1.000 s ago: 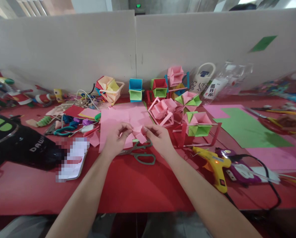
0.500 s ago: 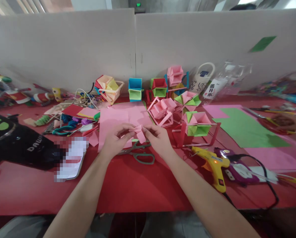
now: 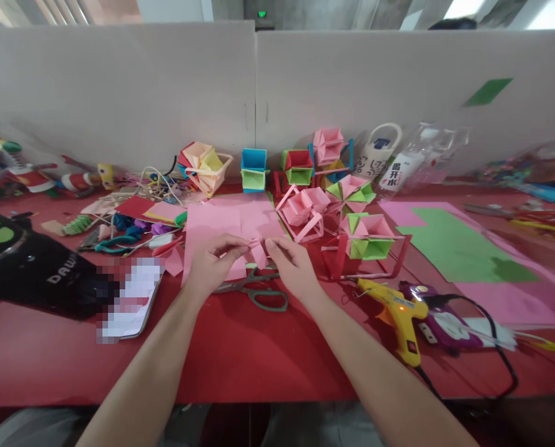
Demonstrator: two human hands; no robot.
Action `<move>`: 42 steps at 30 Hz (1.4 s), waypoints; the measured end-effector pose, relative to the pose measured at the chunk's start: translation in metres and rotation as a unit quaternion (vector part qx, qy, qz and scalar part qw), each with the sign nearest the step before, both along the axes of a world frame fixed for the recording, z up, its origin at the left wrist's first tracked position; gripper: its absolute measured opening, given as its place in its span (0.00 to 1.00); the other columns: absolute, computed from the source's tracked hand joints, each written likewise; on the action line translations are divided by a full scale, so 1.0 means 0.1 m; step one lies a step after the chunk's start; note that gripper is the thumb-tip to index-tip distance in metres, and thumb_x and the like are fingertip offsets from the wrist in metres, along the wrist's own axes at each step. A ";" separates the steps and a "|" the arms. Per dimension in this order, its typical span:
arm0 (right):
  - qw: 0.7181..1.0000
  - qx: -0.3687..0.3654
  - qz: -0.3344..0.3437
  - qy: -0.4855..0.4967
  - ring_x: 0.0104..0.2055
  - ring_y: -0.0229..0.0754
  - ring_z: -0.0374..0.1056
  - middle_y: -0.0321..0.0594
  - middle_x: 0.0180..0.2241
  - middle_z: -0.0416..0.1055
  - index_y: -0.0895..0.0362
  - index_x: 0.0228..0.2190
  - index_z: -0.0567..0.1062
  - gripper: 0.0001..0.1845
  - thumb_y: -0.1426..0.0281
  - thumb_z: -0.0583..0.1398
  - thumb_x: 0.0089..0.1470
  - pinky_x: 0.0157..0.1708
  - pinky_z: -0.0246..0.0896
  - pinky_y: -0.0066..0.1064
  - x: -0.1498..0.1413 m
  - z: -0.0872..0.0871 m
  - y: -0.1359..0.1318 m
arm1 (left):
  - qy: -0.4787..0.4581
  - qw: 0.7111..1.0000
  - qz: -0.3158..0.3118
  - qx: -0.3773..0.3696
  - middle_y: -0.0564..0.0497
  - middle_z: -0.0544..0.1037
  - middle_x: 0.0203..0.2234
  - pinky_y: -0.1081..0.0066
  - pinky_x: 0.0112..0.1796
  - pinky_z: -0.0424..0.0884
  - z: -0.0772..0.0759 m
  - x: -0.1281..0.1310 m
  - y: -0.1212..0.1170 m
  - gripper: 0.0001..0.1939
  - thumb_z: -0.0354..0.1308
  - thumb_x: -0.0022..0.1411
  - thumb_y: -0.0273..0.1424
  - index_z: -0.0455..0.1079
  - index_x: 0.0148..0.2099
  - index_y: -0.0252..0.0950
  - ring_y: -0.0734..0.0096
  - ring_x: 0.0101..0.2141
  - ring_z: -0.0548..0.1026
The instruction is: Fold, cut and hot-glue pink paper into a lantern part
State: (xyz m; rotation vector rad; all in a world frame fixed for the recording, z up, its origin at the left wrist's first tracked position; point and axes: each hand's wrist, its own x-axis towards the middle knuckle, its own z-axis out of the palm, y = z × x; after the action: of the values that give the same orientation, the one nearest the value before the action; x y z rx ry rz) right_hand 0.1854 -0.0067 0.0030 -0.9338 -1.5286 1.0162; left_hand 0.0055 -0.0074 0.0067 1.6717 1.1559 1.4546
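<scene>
A small folded piece of pink paper (image 3: pixel 257 253) is held up between my two hands, above the table. My left hand (image 3: pixel 218 259) pinches its left side between thumb and fingers. On the other side, my right hand (image 3: pixel 290 259) has its fingertips closed on the paper's right edge. Under the hands lie grey-handled scissors (image 3: pixel 268 300), their blades partly hidden by my left hand. Pink paper sheets (image 3: pixel 215 226) are spread just behind. A pink folded-paper wheel on a stand (image 3: pixel 305 211) sits beyond my right hand.
Right of my forearm lie a yellow glue gun (image 3: pixel 401 316) with a lit orange light and a purple power strip (image 3: pixel 445 323). A phone (image 3: pixel 140 298) and a black bag-like object (image 3: pixel 45 273) are at left. More paper wheels (image 3: pixel 368 239) stand behind.
Between my hands the pink paper has turned and its folds look different. Both hands keep their pinch. A hand seen at the far right earlier is gone from view.
</scene>
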 end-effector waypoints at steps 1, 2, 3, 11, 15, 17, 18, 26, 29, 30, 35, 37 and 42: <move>1.000 0.004 0.003 0.004 0.33 0.39 0.71 0.40 0.34 0.76 0.56 0.37 0.79 0.16 0.58 0.57 0.61 0.31 0.68 0.29 0.00 -0.01 -0.01 | -0.002 1.000 0.001 0.001 0.51 0.82 0.30 0.67 0.39 0.76 0.00 0.00 0.00 0.02 0.65 0.56 0.29 0.79 0.33 0.38 0.65 0.33 0.80; 1.000 0.008 0.008 0.006 0.35 0.40 0.72 0.40 0.35 0.77 0.55 0.38 0.79 0.15 0.59 0.58 0.61 0.34 0.69 0.29 -0.01 -0.02 -0.01 | -0.003 1.000 0.001 0.002 0.51 0.83 0.30 0.67 0.39 0.76 0.00 -0.01 0.00 0.02 0.65 0.57 0.30 0.79 0.34 0.38 0.65 0.34 0.80; 1.000 0.011 0.013 0.008 0.38 0.41 0.73 0.41 0.37 0.78 0.55 0.39 0.79 0.15 0.59 0.59 0.60 0.36 0.70 0.30 -0.01 -0.02 -0.02 | 0.001 1.000 0.000 0.005 0.51 0.83 0.31 0.67 0.40 0.76 -0.01 -0.01 0.00 0.03 0.64 0.57 0.30 0.79 0.35 0.38 0.65 0.34 0.80; 1.000 0.008 -0.012 -0.012 0.44 0.43 0.75 0.44 0.44 0.79 0.54 0.43 0.80 0.14 0.62 0.62 0.56 0.43 0.72 0.34 -0.03 -0.09 0.00 | 0.073 0.995 0.000 0.062 0.49 0.82 0.35 0.71 0.40 0.75 -0.05 -0.03 0.02 0.06 0.61 0.62 0.31 0.79 0.41 0.39 0.68 0.37 0.79; 0.999 0.036 -0.017 -0.021 0.43 0.43 0.75 0.43 0.44 0.79 0.55 0.43 0.80 0.13 0.65 0.61 0.57 0.43 0.72 0.33 -0.03 -0.12 0.01 | 0.115 0.987 0.012 0.114 0.49 0.82 0.35 0.71 0.40 0.75 -0.06 0.00 0.01 0.06 0.61 0.63 0.30 0.78 0.41 0.38 0.69 0.36 0.79; 0.998 0.049 -0.024 -0.023 0.42 0.43 0.75 0.43 0.42 0.80 0.56 0.41 0.81 0.12 0.66 0.60 0.57 0.42 0.72 0.33 -0.04 -0.11 0.01 | 0.133 0.982 0.014 0.133 0.49 0.82 0.35 0.70 0.41 0.75 -0.06 0.01 0.00 0.07 0.60 0.64 0.29 0.78 0.42 0.38 0.70 0.36 0.78; 0.998 0.052 -0.027 -0.026 0.41 0.43 0.76 0.43 0.41 0.80 0.56 0.40 0.81 0.12 0.66 0.60 0.57 0.41 0.72 0.33 -0.04 -0.11 0.00 | 0.137 0.981 0.012 0.140 0.48 0.82 0.36 0.70 0.41 0.75 -0.07 0.01 0.00 0.07 0.59 0.64 0.28 0.78 0.43 0.38 0.70 0.36 0.78; 0.997 0.060 -0.028 -0.033 0.38 0.42 0.74 0.41 0.37 0.80 0.56 0.37 0.81 0.10 0.68 0.59 0.59 0.40 0.69 0.32 -0.04 -0.05 -0.02 | 0.133 0.979 -0.019 0.157 0.47 0.80 0.38 0.70 0.42 0.74 -0.14 0.01 0.01 0.11 0.57 0.65 0.27 0.78 0.46 0.39 0.69 0.39 0.77; 0.997 0.062 -0.029 -0.032 0.36 0.41 0.73 0.40 0.36 0.80 0.57 0.37 0.81 0.10 0.68 0.59 0.59 0.38 0.68 0.31 -0.05 -0.04 -0.03 | 0.125 0.984 -0.026 0.125 0.47 0.80 0.38 0.69 0.42 0.73 -0.13 0.02 0.00 0.10 0.56 0.66 0.28 0.78 0.46 0.39 0.68 0.40 0.77; 0.997 0.062 -0.030 -0.034 0.36 0.41 0.73 0.40 0.35 0.79 0.57 0.36 0.81 0.10 0.68 0.59 0.59 0.38 0.68 0.31 -0.05 -0.04 -0.03 | 0.119 0.986 -0.028 0.110 0.47 0.80 0.38 0.69 0.42 0.73 -0.12 0.02 0.00 0.10 0.56 0.66 0.28 0.78 0.45 0.39 0.68 0.40 0.77; 0.996 0.068 -0.033 -0.051 0.36 0.41 0.72 0.40 0.35 0.79 0.56 0.36 0.80 0.10 0.67 0.58 0.60 0.38 0.67 0.31 -0.04 -0.03 -0.03 | 0.027 0.999 -0.045 -0.015 0.48 0.79 0.38 0.71 0.39 0.74 -0.10 0.08 -0.01 0.08 0.59 0.63 0.35 0.75 0.42 0.38 0.68 0.39 0.77; 0.995 0.073 -0.029 -0.062 0.35 0.41 0.71 0.39 0.33 0.78 0.56 0.35 0.79 0.10 0.67 0.58 0.61 0.37 0.66 0.31 -0.03 -0.03 -0.02 | -0.007 0.996 -0.060 -0.066 0.48 0.79 0.38 0.71 0.36 0.74 -0.11 0.11 -0.01 0.11 0.61 0.61 0.38 0.74 0.42 0.37 0.68 0.36 0.77; 0.988 0.098 -0.007 -0.117 0.33 0.40 0.70 0.40 0.31 0.76 0.57 0.34 0.78 0.11 0.68 0.56 0.62 0.36 0.64 0.31 0.01 -0.05 0.01 | 0.027 0.994 -0.063 -0.082 0.48 0.79 0.33 0.70 0.35 0.74 -0.14 0.11 0.00 0.11 0.62 0.60 0.38 0.76 0.39 0.36 0.68 0.34 0.76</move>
State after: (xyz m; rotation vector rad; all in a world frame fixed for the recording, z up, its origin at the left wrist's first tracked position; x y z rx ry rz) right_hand 0.1861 -0.0057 -0.0021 -0.9465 -1.7803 0.7490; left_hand 0.0167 -0.0070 -0.0068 1.6471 1.1440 1.2096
